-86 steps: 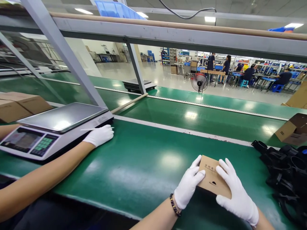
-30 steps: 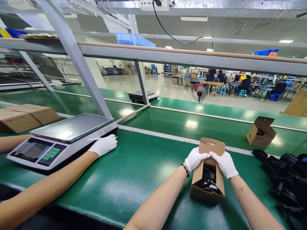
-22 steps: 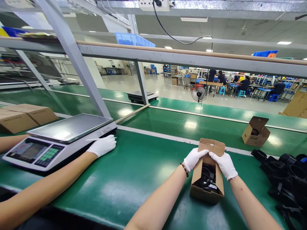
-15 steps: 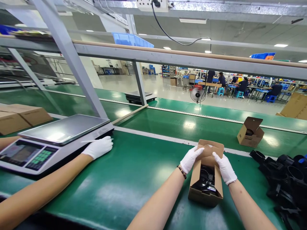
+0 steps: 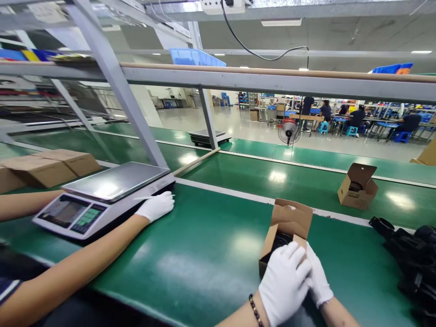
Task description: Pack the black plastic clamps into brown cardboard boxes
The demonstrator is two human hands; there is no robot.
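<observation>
Hands cover small open carton on green belt

Gloved hands meet at the near end of a small brown cardboard carton [image 5: 284, 227] that lies on the green conveyor table [image 5: 211, 245]. The left hand [image 5: 284, 284], in a white glove with a dark bead bracelet [image 5: 255, 309] at the wrist, lies flat and spread over the carton's near edge, fingers reaching into the opening. The right hand [image 5: 318, 279], also white-gloved, sits just beside and partly under it, mostly hidden; whether it grips the carton cannot be told. The carton's lid flap stands raised at the far end, and a dark item shows inside.

To the right, a heap of black plastic parts [image 5: 412, 263] lies on the table, well apart from the carton. Farther back, a second open brown carton [image 5: 357, 187] sits on the far belt.

On the left, a co-worker's gloved hand [image 5: 156, 206] rests on the table, touching the corner of a grey electronic weighing scale [image 5: 105, 195] and pinching a thin white strip. Closed brown boxes [image 5: 47, 165] lie behind the scale.
</observation>
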